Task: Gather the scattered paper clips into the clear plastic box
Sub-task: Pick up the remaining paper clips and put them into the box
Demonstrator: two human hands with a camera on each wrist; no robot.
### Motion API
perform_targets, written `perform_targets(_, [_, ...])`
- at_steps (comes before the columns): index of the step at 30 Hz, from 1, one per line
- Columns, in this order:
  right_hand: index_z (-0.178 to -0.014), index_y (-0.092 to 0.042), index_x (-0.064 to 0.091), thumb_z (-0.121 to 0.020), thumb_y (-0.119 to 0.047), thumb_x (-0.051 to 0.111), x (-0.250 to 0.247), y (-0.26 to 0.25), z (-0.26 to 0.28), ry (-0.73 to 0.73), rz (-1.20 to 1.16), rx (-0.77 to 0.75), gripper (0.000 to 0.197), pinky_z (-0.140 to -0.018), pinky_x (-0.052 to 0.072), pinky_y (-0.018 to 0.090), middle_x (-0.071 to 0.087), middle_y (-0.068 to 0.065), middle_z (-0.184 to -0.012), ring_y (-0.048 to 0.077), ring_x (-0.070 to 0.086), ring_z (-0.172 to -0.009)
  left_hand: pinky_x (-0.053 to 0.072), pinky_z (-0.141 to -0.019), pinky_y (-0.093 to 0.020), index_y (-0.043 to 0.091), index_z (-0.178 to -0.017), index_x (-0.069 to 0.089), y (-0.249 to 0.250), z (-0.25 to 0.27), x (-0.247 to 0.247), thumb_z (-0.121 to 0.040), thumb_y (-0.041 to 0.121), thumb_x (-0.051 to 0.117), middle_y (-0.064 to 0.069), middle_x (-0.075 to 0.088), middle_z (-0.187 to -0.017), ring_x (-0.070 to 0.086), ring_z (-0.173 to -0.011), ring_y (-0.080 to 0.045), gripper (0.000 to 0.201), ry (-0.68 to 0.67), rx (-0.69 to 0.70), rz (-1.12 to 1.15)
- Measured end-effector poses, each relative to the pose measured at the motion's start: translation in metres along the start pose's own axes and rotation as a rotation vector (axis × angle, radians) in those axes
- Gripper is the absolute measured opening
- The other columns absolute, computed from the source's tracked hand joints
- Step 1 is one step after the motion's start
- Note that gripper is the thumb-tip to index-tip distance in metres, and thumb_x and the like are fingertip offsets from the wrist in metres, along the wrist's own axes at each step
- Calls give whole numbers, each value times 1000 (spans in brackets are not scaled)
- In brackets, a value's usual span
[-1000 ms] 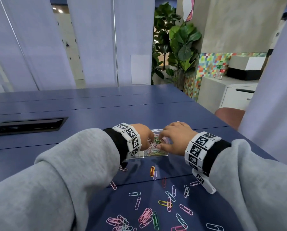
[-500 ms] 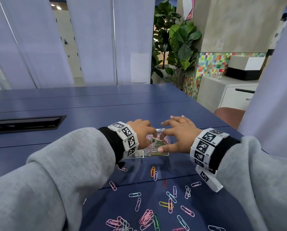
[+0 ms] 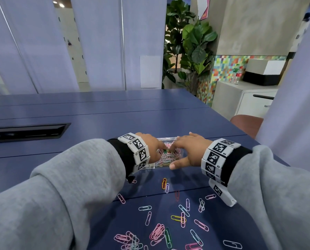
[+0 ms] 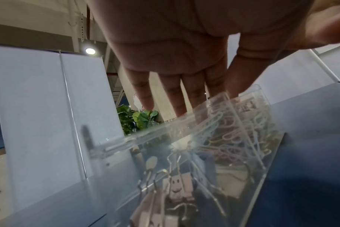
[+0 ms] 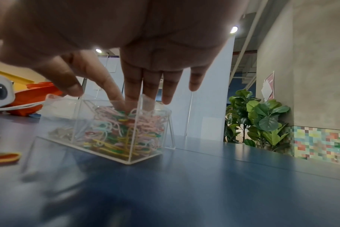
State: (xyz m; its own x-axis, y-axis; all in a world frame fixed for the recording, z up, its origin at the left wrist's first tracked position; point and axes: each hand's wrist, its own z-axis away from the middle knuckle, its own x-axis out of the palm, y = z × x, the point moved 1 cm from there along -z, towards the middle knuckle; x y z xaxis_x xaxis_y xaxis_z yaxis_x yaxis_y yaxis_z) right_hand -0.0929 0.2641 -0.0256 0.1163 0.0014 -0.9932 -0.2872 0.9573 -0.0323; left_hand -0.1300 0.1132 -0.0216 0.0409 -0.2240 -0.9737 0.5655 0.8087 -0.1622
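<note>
The clear plastic box (image 3: 150, 166) stands on the blue table, its right compartment heaped with coloured paper clips (image 5: 126, 122). Both hands are over it. My left hand (image 3: 151, 147) reaches in from the left, and its straight fingers (image 4: 180, 98) dip past the rim onto the clips. My right hand (image 3: 188, 150) comes from the right; its index and middle fingers (image 5: 115, 93) press down on the heap while the thumb stays outside the near wall. Neither hand holds a clip. Several loose clips (image 3: 157, 231) lie scattered on the table in front of the box.
Another compartment of the box (image 4: 243, 138) holds pink binder clips (image 4: 177, 190). A black recessed cable tray (image 3: 28, 131) sits in the table at the left. The table's right edge runs past a brown chair (image 3: 246, 123), with a white cabinet (image 3: 249, 103) behind it.
Both hands had their fingers curled over the box; the fingers have since straightened and gone down into it onto the heap of clips. The box has not moved.
</note>
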Motion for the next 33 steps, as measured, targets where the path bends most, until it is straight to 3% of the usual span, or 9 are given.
perform_targets(7, [-121,-29,54,-82,-52,58,-16,9,29,93,-171,58,46,-104,37,33,52,-5,-129,16,49,-122,37,-109,-37,39,-132,48,-14,34,-12,-89,25,47,5,48,-141,45,-129,-18,45,88,28,240])
perform_targets(10, [-120,-26,57,-88,-37,56,-14,15,51,23,-119,116,34,-100,40,29,56,-2,-126,15,54,-116,41,-104,-28,34,-125,55,-23,62,-13,-88,19,49,6,59,-118,55,-108,-14,41,56,16,344])
perform_targets(14, [-122,-23,56,-89,-20,50,1,13,80,-161,30,236,35,-91,40,21,62,-3,-123,16,56,-113,46,-70,-18,28,-118,60,-39,91,2,-84,16,52,6,59,-85,56,-67,-8,37,-68,-116,274])
perform_targets(16, [-122,-21,56,-87,-18,50,12,12,91,-223,89,269,36,-91,42,21,62,-2,-123,18,57,-114,42,-50,-13,24,-117,60,-50,104,18,-82,17,55,4,60,-71,52,-37,3,36,-186,-215,264])
perform_targets(18, [-120,-20,57,-85,-21,54,25,7,100,-263,121,284,35,-91,44,24,62,0,-122,20,57,-113,38,-38,-10,21,-115,60,-58,117,33,-81,15,59,6,56,-62,44,-22,3,34,-255,-309,273])
perform_targets(23, [-111,-14,61,-83,-24,56,40,-24,103,-253,124,185,30,-89,46,31,60,7,-113,27,58,-107,34,-39,-13,28,-96,52,-48,141,50,-77,18,65,10,45,-55,43,-42,-4,25,-268,-409,159])
perform_targets(26, [-102,-10,64,-83,-25,54,42,-52,101,-279,109,104,26,-84,48,34,60,9,-99,30,59,-100,34,-49,-16,25,-104,54,-45,139,57,-77,20,65,11,43,-58,50,-60,-15,29,-232,-372,146])
perform_targets(31, [-119,-19,60,-89,-23,50,23,-75,84,-173,58,29,32,-93,43,27,63,3,-121,23,57,-112,31,-48,-13,18,-112,60,-38,126,53,-78,12,64,5,54,-85,50,-70,-17,35,-261,-257,186])
perform_targets(33, [-127,-22,55,-90,-22,50,15,-76,70,-142,34,40,37,-99,40,28,57,0,-130,21,53,-119,31,-48,-13,19,-108,61,-33,120,54,-78,14,66,6,53,-80,50,-72,-17,30,-223,-229,209])
